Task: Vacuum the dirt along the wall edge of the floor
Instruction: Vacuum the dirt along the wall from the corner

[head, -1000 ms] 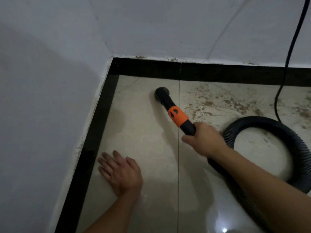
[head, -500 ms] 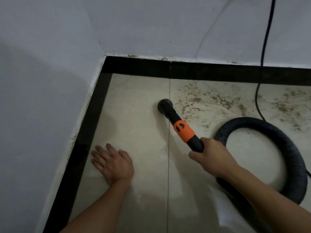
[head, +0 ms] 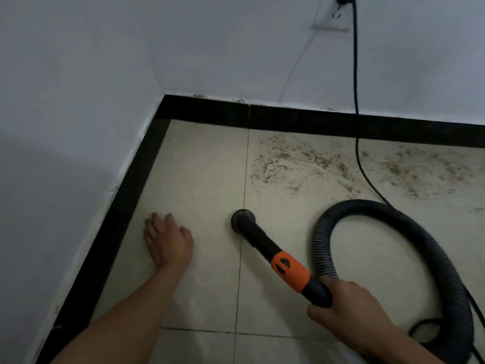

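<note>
Right hand (head: 349,308): fingers wrapped round the black grip of the vacuum wand (head: 262,243), just behind its orange collar (head: 290,271).
Left hand (head: 168,240): released, palm down and flat on the floor tile (head: 199,166), fingers pointing toward the corner, near the black border strip (head: 315,122) on the left side.
Nozzle (head: 243,218): round black head set down on the grout line (head: 245,166) between two tiles, between the left hand and the hose loop.
Dirt (head: 307,156): brown specks scattered over the tile next to the far wall (head: 236,48), just inside the border strip and spreading rightward; the nozzle sits well short of it, with bare tile between.
Hose (head: 367,207): black, ribbed, curled in a wide loop on the floor to the right of the wand.
Power cord (head: 355,74): hangs from a wall socket (head: 330,22), runs down the far wall, crosses straight over the dirt patch and passes behind the hose loop.
In the way: the cord lies on the soiled strip, and the hose loop crowds its near edge.
</note>
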Available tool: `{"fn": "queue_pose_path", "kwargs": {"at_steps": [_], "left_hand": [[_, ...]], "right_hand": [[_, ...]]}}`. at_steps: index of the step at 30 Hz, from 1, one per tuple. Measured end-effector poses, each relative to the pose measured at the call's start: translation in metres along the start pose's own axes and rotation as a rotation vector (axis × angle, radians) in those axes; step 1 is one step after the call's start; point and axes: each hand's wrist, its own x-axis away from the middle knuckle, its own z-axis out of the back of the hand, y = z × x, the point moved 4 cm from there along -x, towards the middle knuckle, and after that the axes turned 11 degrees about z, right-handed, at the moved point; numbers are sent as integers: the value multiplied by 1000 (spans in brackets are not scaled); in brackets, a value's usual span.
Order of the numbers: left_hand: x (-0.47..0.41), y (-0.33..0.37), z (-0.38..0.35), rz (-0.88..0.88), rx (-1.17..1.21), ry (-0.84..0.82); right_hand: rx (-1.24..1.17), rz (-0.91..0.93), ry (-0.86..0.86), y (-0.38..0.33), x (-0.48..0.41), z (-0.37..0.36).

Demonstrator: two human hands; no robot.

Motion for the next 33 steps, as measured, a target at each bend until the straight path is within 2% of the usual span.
{"fn": "queue_pose_path", "kwargs": {"at_steps": [3, 6, 11, 15, 20, 27, 31, 33], "left_hand": [[27, 29, -10, -113, 46, -34], [53, 49, -28, -150, 50, -71], [69, 47, -45, -191, -37, -7], [70, 48, -45, -185, -33, 16], [68, 48, -46, -186, -49, 9], [70, 47, -44, -192, -62, 16], [70, 47, -42, -199, -57, 4], [70, 49, -42, -192, -67, -1]], "right_hand": [[73, -90, 87, 27, 5, 8], [36, -125, 133, 43, -2, 12], [-30, -194, 285, 59, -23, 19], [21, -101, 262, 58, -31, 6], [-85, -218, 310, 76, -43, 35], [129, 52, 170, 31, -37, 4], [25, -136, 253, 45, -63, 29], [-9, -171, 277, 48, -70, 37]]}}
